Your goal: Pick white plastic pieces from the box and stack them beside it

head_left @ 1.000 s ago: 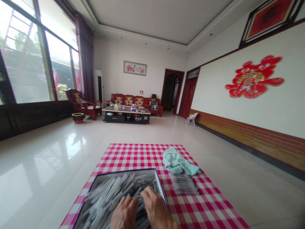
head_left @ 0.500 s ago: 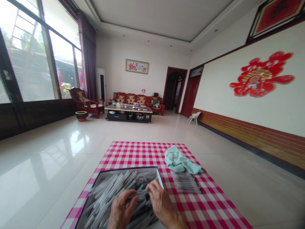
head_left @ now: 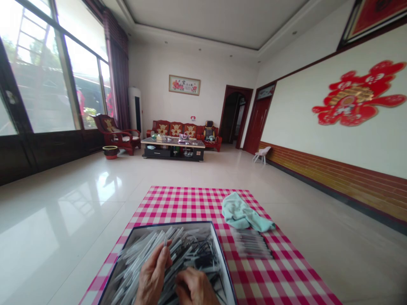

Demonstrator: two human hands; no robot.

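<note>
A shallow box (head_left: 221, 250) with a dark blue rim holds a heap of long translucent pen barrels (head_left: 144, 254) on its left. Thin dark pieces (head_left: 199, 254), which look like pen parts, lie on its right. Over the box, my left hand (head_left: 152, 271) pinches a slim translucent pen barrel, its tip poking up past thumb and forefinger. My right hand (head_left: 196, 286) is lower and closer to me, its fingers curled down among the dark pieces. What those fingers grip is hidden. Right of the box, several pens (head_left: 253, 243) are lined up side by side, somewhat blurred.
A crumpled mint-green cloth (head_left: 243, 214) lies just beyond the lined-up pens. Under everything is a pink-and-white checked tablecloth (head_left: 190, 203). Farther off stand a low coffee table (head_left: 173, 150), a wooden sofa (head_left: 174, 127) and a small chair (head_left: 262, 154) on the tiled floor.
My hands have drawn apart. The pen barrel both fingers were at now tilts upward in my left hand, while my right hand has dropped lower and nearer into the box.
</note>
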